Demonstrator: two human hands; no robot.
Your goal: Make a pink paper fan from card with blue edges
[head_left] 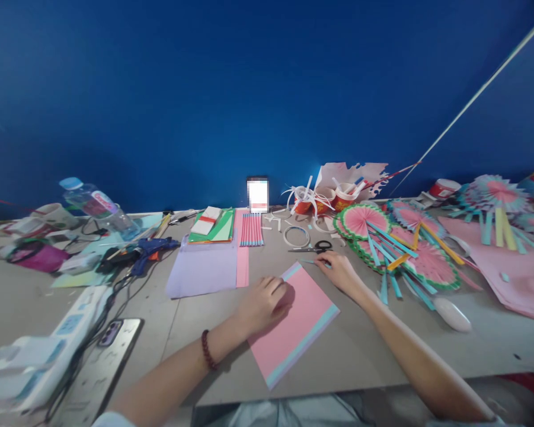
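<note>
A pink sheet (300,314) with light blue strips along two opposite edges lies at an angle on the table. My left hand (262,305) rests on its left part, fingers curled down; whatever may be under them is hidden. Just beyond the sheet's right corner, my right hand (338,270) is closed in a pinch on a thin light blue strip (309,261). Black-handled scissors (323,245) lie right behind that hand, with a white ring (296,236) to their left.
Purple paper (202,270) and a green stack (224,228) lie left of centre. Paper fans (367,222) crowd the right. A blue glue gun (149,252), power strip (66,350), phone (102,367) and bottle (102,204) are at left. Cups (344,197) stand behind.
</note>
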